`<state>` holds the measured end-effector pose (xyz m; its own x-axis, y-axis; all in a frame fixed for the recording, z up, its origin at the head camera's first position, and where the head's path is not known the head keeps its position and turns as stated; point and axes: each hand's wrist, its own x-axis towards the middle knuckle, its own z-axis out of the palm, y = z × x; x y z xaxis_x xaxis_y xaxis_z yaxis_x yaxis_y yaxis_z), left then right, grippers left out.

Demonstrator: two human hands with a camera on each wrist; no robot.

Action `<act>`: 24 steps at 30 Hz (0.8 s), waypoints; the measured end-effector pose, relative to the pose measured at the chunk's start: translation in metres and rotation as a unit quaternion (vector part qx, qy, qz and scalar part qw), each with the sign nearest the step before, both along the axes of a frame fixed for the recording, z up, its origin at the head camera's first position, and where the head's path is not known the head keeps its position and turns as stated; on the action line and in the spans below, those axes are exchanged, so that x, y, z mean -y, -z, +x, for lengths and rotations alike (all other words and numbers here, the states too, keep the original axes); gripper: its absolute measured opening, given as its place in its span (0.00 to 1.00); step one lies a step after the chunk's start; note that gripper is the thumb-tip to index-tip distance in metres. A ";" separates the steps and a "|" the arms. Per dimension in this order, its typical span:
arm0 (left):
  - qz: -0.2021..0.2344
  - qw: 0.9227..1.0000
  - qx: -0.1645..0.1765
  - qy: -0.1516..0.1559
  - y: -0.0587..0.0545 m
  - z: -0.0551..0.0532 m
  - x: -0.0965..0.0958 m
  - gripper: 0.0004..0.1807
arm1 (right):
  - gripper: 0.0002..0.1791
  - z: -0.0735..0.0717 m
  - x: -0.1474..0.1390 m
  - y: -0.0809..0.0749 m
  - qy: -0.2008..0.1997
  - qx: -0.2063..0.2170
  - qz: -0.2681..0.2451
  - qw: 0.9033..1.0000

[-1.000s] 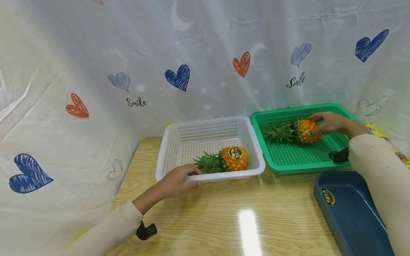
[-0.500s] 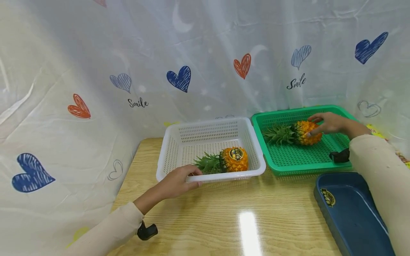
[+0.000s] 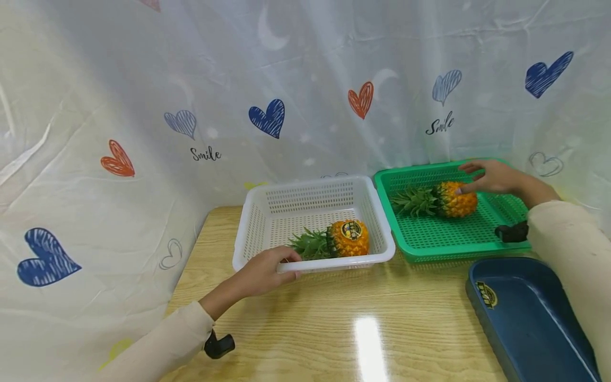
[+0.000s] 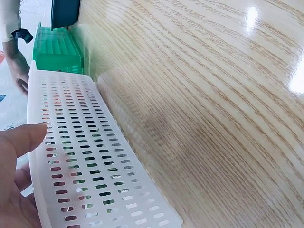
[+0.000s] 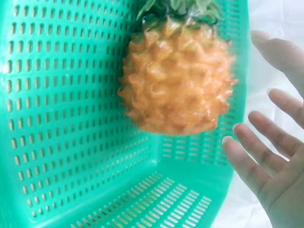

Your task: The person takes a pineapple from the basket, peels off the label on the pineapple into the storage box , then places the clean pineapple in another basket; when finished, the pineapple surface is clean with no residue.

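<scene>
My left hand [image 3: 260, 271] pinches the near rim of a white perforated basket [image 3: 312, 192], thumb outside and fingers over the edge. Inside that basket lies an orange pineapple [image 3: 355, 245] with green leaves and a round black-and-gold label. To the right, a second pineapple [image 3: 459, 206] rests on its side in a green basket [image 3: 444, 250], leaves pointing left. My right hand [image 3: 496, 178] hovers over it with spread fingers. In the right wrist view a gap shows between the fingertips [image 5: 228, 139] and the pineapple [image 5: 178, 80], and the hand holds nothing.
A dark blue tray [image 3: 539, 318] stands at the front right, with a black-and-gold label [image 3: 487, 295] on its inner wall. All stand on a wooden table [image 3: 305, 329]. A white curtain [image 3: 305, 63] with printed hearts hangs close behind the baskets.
My right hand has come off the pineapple in the green basket, lifting slightly as its fingers straightened. The pineapple stays in place. My left hand keeps its hold on the white basket.
</scene>
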<state>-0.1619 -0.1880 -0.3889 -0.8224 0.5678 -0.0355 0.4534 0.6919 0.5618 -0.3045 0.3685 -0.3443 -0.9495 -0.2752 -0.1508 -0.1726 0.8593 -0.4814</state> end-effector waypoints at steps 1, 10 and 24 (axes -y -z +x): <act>-0.001 1.000 0.000 -0.001 0.000 0.000 0.000 0.11 | 0.44 0.001 0.002 -0.002 0.000 0.002 -0.003 1.000; 0.003 1.000 0.003 -0.002 -0.001 0.001 -0.001 0.11 | 0.43 0.007 0.024 -0.019 -0.014 -0.003 -0.033 0.999; 0.005 1.000 0.007 -0.006 -0.002 0.003 -0.001 0.11 | 0.35 0.027 0.085 -0.048 -0.087 -0.035 -0.076 0.993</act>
<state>-0.1592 -0.1865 -0.3868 -0.8289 0.5578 -0.0417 0.4363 0.6914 0.5758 -0.2780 0.2832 -0.2959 -0.8918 -0.4514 -0.0309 -0.3499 0.7313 -0.5855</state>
